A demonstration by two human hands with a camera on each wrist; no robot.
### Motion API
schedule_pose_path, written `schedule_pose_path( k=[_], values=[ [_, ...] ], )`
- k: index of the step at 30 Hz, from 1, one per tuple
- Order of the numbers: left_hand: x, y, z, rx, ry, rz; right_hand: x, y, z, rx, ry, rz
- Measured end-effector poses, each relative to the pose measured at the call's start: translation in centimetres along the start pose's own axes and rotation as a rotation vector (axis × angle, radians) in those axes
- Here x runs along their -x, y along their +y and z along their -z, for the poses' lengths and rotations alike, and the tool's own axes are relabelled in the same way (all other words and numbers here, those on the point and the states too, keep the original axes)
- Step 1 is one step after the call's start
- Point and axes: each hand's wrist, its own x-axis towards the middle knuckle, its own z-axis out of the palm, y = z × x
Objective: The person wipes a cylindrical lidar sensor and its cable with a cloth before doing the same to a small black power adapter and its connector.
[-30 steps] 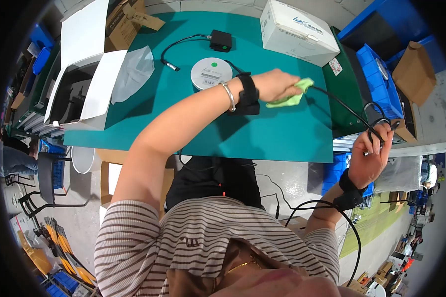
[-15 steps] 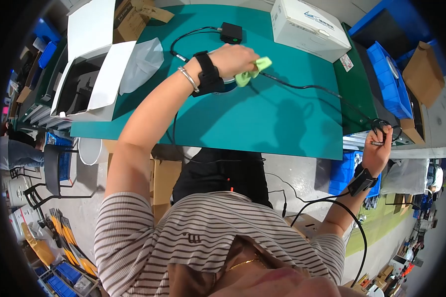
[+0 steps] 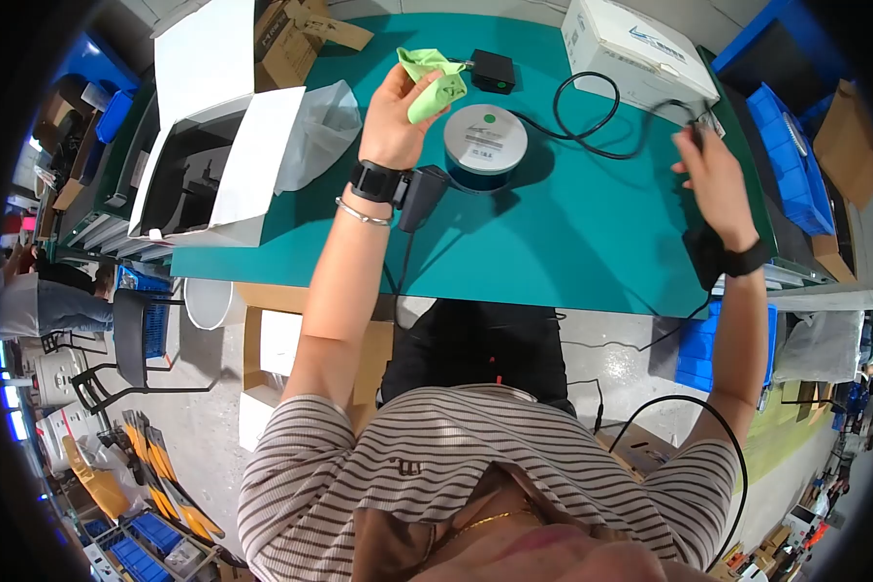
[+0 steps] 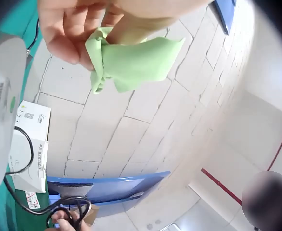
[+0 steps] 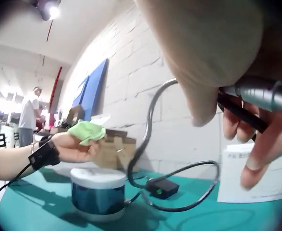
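Note:
My left hand [image 3: 391, 126] pinches a light green cloth [image 3: 440, 95] between thumb and fingers, raised over the table left of a round white-topped device [image 3: 486, 141]. The left wrist view shows the cloth [image 4: 136, 62] folded, its free end sticking out past the thumb. My right hand [image 3: 716, 184] holds a black cable [image 5: 150, 113] at the table's right side. A silver metal connector [image 5: 268, 92] on it lies among the fingers in the right wrist view. From the device's side the cable runs in a loose loop to this hand. A small black box [image 3: 493, 70] sits behind the device.
An open white box [image 3: 267, 165] with a dark insert stands at the left, beside a crumpled clear plastic bag [image 3: 320, 136]. A closed white carton [image 3: 640, 56] is at the back right. Blue bins [image 3: 781, 145] line the right edge; brown cardboard [image 3: 306, 39] lies back left.
My left hand has moved left along the cable, with the cloth, and is now off it. My right hand has come up and in over the table's right side; the cable hangs slack in a loop.

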Motion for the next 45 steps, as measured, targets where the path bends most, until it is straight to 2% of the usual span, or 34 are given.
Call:
schedule_pose_path(
  k=[1,2,3,5,7,9,11,13,15,17,19,20,23,24,25,27,28,29,31,33,35,36,37,39,41,44,45],
  values=[
    [0.2,-0.4,0.4,-0.002,0.002,0.000,-0.5,-0.8,-1.2,0.094,-0.054,0.009],
    [0.2,-0.8,0.8,0.009,0.031,0.016,-1.3,-0.2,-2.5,0.229,-0.071,0.215],
    [0.3,-1.1,1.0,0.023,0.061,0.033,-1.9,-0.3,-3.8,0.175,-0.112,0.292],
    [0.4,-1.5,1.6,0.050,0.072,0.063,-3.3,-1.2,-4.7,0.341,-0.181,0.326],
    [0.6,-1.6,2.0,0.111,0.042,0.046,-5.1,-0.3,-5.2,0.369,-0.172,0.335],
    [0.7,-1.6,1.8,0.119,0.112,0.069,-6.9,0.9,-6.5,0.385,-0.153,0.358],
    [0.7,-1.9,2.0,0.182,0.112,0.073,-7.9,2.9,-7.7,0.379,-0.168,0.476],
    [0.6,-2.5,2.0,0.185,0.134,0.113,-8.6,2.5,-8.8,0.350,-0.205,0.406],
    [0.6,-2.9,1.9,0.180,0.124,0.118,-9.8,2.5,-9.6,0.544,-0.136,0.371],
    [0.5,-2.8,1.7,0.072,0.157,0.126,-10.9,3.3,-9.7,0.572,-0.103,0.394],
    [0.4,-2.8,1.3,0.062,0.157,0.063,-11.6,3.4,-9.6,0.572,-0.245,0.453],
    [0.4,-2.7,1.2,-0.030,0.156,0.039,-11.7,3.5,-9.6,0.570,-0.303,0.415],
    [0.7,-2.3,0.4,-0.154,0.142,0.019,-11.7,3.1,-8.3,0.551,-0.339,0.507],
    [0.7,-2.3,0.2,-0.199,0.124,0.019,-11.3,1.5,-7.1,0.569,-0.383,0.439],
    [0.8,-2.3,0.1,-0.244,0.106,0.023,-11.3,2.0,-6.5,0.568,-0.384,0.430],
    [0.7,-2.5,0.2,-0.208,0.116,0.034,-11.6,3.9,-4.7,0.293,-0.281,0.597],
    [0.6,-2.4,0.3,-0.192,0.138,0.043,-10.9,3.8,-3.3,0.150,-0.309,0.503],
    [0.6,-2.4,0.5,-0.175,0.161,0.052,-10.8,5.1,-2.4,0.123,-0.242,0.584],
    [0.7,-2.3,0.6,-0.166,0.156,0.061,-9.4,4.0,-0.2,-0.360,-0.332,0.000],
    [0.8,-2.3,0.4,-0.155,0.152,0.054,-9.3,4.9,1.4,-0.410,-0.311,-0.063],
    [0.8,-2.4,0.1,-0.120,0.152,0.041,-9.8,6.8,3.1,-0.858,-0.385,-0.135],
    [0.8,-2.5,0.2,-0.131,0.147,0.040,-9.5,5.4,3.1,-0.962,-0.241,-0.169],
    [0.9,-2.5,0.2,-0.142,0.143,0.039,-9.9,5.7,3.5,-0.958,-0.239,-0.170],
    [0.8,-2.5,0.3,-0.128,0.144,0.045,-11.1,5.8,4.2,-1.314,-0.469,-0.025],
    [0.8,-2.6,0.4,-0.114,0.143,0.049,-11.5,4.5,3.8,-1.237,-0.392,-0.079],
    [0.8,-2.6,0.4,-0.129,0.149,0.042,-11.3,1.0,2.2,-0.427,-0.351,-0.034],
    [0.8,-2.6,0.4,-0.129,0.148,0.040,-9.7,-2.1,1.0,-0.262,-0.321,0.021]
  ],
)
